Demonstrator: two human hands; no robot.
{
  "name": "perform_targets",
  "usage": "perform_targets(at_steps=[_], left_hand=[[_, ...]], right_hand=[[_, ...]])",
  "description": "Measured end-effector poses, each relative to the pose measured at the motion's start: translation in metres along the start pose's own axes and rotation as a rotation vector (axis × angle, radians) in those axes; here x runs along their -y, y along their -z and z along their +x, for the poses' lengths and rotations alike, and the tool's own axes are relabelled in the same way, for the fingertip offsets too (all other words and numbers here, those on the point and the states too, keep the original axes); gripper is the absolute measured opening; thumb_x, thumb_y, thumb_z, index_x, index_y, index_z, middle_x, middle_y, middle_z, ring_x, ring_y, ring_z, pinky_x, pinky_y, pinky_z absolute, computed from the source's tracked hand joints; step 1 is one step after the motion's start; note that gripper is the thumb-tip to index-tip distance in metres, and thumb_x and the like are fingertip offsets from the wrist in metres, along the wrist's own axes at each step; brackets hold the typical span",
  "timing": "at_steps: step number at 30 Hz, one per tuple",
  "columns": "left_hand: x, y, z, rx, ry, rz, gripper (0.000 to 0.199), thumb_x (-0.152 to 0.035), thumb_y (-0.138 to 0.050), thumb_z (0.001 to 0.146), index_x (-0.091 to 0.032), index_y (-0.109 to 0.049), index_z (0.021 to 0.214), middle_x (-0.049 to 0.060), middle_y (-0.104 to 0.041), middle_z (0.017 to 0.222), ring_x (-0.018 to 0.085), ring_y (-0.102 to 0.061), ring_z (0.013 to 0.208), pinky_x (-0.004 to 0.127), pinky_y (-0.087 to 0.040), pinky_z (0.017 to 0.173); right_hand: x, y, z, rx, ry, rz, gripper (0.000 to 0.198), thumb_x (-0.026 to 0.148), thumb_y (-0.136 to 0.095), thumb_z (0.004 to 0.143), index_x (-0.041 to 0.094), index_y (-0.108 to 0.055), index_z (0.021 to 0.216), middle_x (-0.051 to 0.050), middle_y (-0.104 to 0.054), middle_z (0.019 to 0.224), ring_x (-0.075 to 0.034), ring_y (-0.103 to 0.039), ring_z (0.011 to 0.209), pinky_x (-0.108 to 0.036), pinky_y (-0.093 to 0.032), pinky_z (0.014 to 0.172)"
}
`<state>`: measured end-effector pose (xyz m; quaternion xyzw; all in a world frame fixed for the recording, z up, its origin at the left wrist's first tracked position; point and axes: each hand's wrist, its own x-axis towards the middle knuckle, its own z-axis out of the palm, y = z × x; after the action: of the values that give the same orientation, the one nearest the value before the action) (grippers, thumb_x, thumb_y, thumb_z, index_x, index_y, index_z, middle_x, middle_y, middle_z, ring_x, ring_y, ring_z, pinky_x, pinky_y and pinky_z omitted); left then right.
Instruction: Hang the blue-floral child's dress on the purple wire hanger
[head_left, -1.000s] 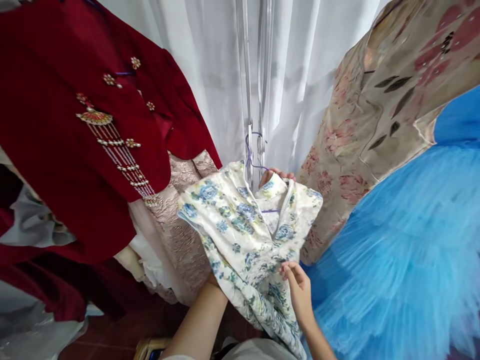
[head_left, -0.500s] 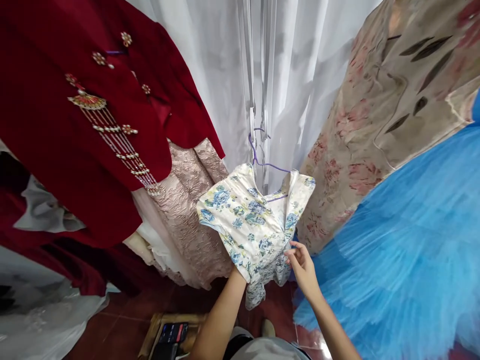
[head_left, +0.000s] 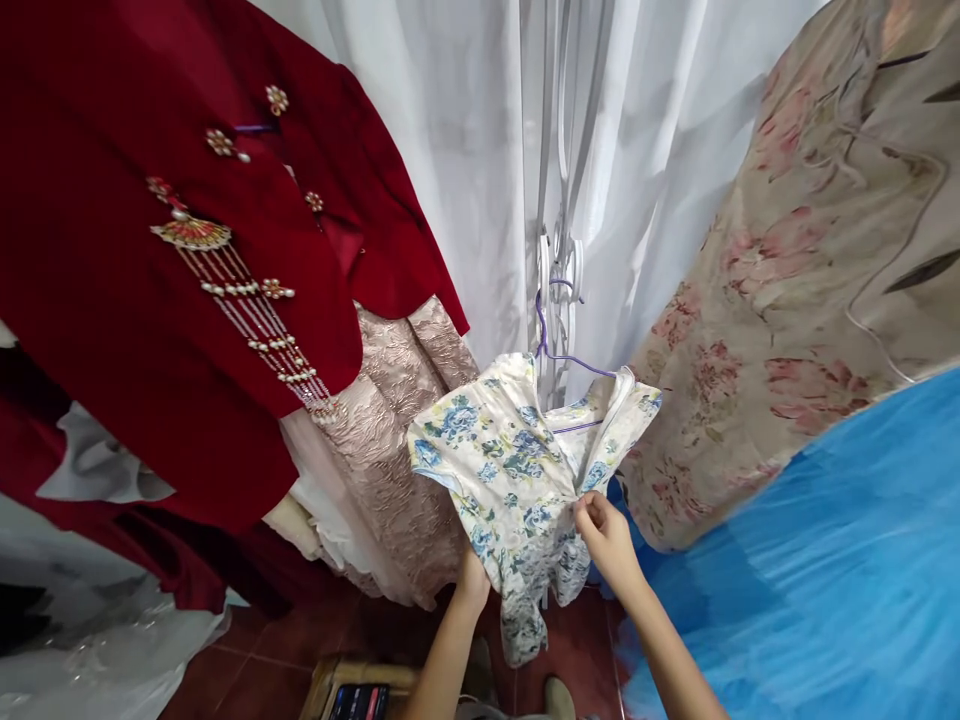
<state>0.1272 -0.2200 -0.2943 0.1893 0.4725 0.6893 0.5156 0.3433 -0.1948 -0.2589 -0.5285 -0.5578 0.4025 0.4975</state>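
Note:
A short-sleeved white blouse with blue flowers (head_left: 517,465) hangs from a purple hanger (head_left: 574,362) in front of the white curtain. My right hand (head_left: 609,540) pinches the blouse's front edge at the waist, thumb and fingers closed on the cloth. At the blouse's lower left side is my left hand (head_left: 474,580); its fingers are hidden behind the fabric, so their grip does not show. The hanger's hook sits at a white metal stand (head_left: 559,190).
A dark red jacket (head_left: 165,330) with beaded brooches hangs to the left over a pink brocade skirt (head_left: 394,450). On the right are a beige floral dress (head_left: 750,330) and a blue tulle skirt (head_left: 795,580). Below, a phone (head_left: 360,702) lies on a wooden stool (head_left: 322,685).
My right hand's fingers have closed on the blouse's front edge. More of my left hand shows, having come back from under the blouse. The view has shifted slightly.

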Motion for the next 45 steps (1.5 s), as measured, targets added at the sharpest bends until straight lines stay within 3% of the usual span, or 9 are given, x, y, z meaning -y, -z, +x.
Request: perform_targets(at_steps=[3, 6, 10, 14, 19, 29, 37, 41, 45], left_hand=[[-0.001, 0.012, 0.006, -0.165, -0.589, 0.374, 0.033, -0.042, -0.066, 0.087, -0.021, -0.062, 0.112, 0.011, -0.064, 0.119, 0.027, -0.060, 0.119, 0.043, -0.045, 0.109], [0.000, 0.016, 0.003, 0.061, -0.857, 0.692, 0.024, -0.033, -0.065, 0.089, -0.019, -0.062, 0.109, 0.013, -0.062, 0.118, 0.028, -0.060, 0.118, 0.045, -0.046, 0.106], [0.005, 0.004, 0.005, 0.473, -0.687, 0.796, 0.034, -0.026, -0.061, 0.090, -0.019, -0.062, 0.123, 0.015, -0.066, 0.114, 0.026, -0.065, 0.109, 0.039, -0.054, 0.093], [0.004, -0.009, 0.026, 0.518, -0.612, 0.775, 0.020, -0.031, -0.057, 0.091, -0.017, -0.070, 0.099, 0.009, -0.068, 0.089, 0.022, -0.066, 0.085, 0.031, -0.052, 0.076], [0.006, -0.017, 0.035, 0.639, -0.583, 0.803, 0.024, -0.027, -0.054, 0.091, -0.016, -0.064, 0.072, 0.003, -0.063, 0.068, 0.016, -0.058, 0.064, 0.026, -0.047, 0.062], [0.018, -0.048, -0.005, 0.799, -0.487, 0.868, 0.029, -0.034, -0.057, 0.092, -0.021, -0.059, 0.066, 0.006, -0.064, 0.067, 0.020, -0.060, 0.067, 0.032, -0.047, 0.068], [0.032, -0.038, -0.017, 0.819, -0.387, 0.897, 0.026, -0.036, -0.059, 0.092, -0.019, -0.069, 0.074, 0.008, -0.069, 0.072, 0.024, -0.065, 0.072, 0.035, -0.049, 0.072], [0.000, -0.046, -0.009, 0.755, -0.534, 0.766, 0.021, -0.034, -0.060, 0.093, -0.019, -0.074, 0.092, 0.010, -0.072, 0.090, 0.025, -0.068, 0.088, 0.036, -0.053, 0.081], [-0.083, -0.090, 0.009, 0.588, -0.886, 0.637, 0.026, -0.029, -0.051, 0.100, -0.018, -0.069, 0.116, 0.008, -0.071, 0.089, 0.019, -0.066, 0.081, 0.030, -0.053, 0.076]], right_hand=[[-0.002, -0.024, -0.016, 0.018, -0.049, 0.015, 0.045, 0.064, -0.053, 0.090, 0.022, -0.051, 0.073, 0.003, -0.048, 0.056, -0.015, -0.043, 0.051, -0.027, -0.033, 0.052], [-0.002, -0.056, -0.029, 0.050, -0.097, 0.059, 0.046, 0.063, -0.055, 0.090, 0.023, -0.048, 0.069, 0.002, -0.051, 0.056, -0.015, -0.047, 0.052, -0.027, -0.034, 0.052], [0.001, -0.093, -0.032, 0.116, -0.136, 0.178, 0.047, 0.064, -0.058, 0.087, 0.021, -0.050, 0.070, -0.001, -0.058, 0.059, -0.017, -0.055, 0.054, -0.027, -0.040, 0.052], [0.011, -0.107, -0.024, 0.107, -0.170, 0.268, 0.053, 0.069, -0.058, 0.085, 0.020, -0.054, 0.065, 0.000, -0.055, 0.050, -0.015, -0.052, 0.046, -0.026, -0.038, 0.047], [0.041, -0.099, -0.012, -0.071, -0.207, 0.342, 0.054, 0.068, -0.063, 0.082, 0.019, -0.058, 0.060, 0.000, -0.054, 0.040, -0.010, -0.038, 0.034, -0.024, -0.030, 0.040], [0.168, -0.041, 0.063, -0.290, 0.067, 0.314, 0.043, 0.057, -0.071, 0.081, 0.016, -0.068, 0.070, 0.000, -0.060, 0.045, -0.009, -0.040, 0.034, -0.023, -0.031, 0.037], [0.200, -0.029, 0.084, -0.248, 0.229, 0.306, 0.040, 0.052, -0.066, 0.089, 0.015, -0.068, 0.073, 0.001, -0.060, 0.049, -0.009, -0.044, 0.037, -0.023, -0.035, 0.039], [0.193, -0.021, 0.073, -0.167, 0.214, 0.307, 0.035, 0.048, -0.066, 0.089, 0.017, -0.067, 0.075, 0.003, -0.058, 0.048, -0.010, -0.046, 0.039, -0.023, -0.037, 0.041], [0.185, -0.012, 0.060, -0.107, 0.209, 0.314, 0.034, 0.047, -0.064, 0.090, 0.019, -0.064, 0.072, 0.004, -0.056, 0.046, -0.010, -0.046, 0.038, -0.023, -0.037, 0.041]])
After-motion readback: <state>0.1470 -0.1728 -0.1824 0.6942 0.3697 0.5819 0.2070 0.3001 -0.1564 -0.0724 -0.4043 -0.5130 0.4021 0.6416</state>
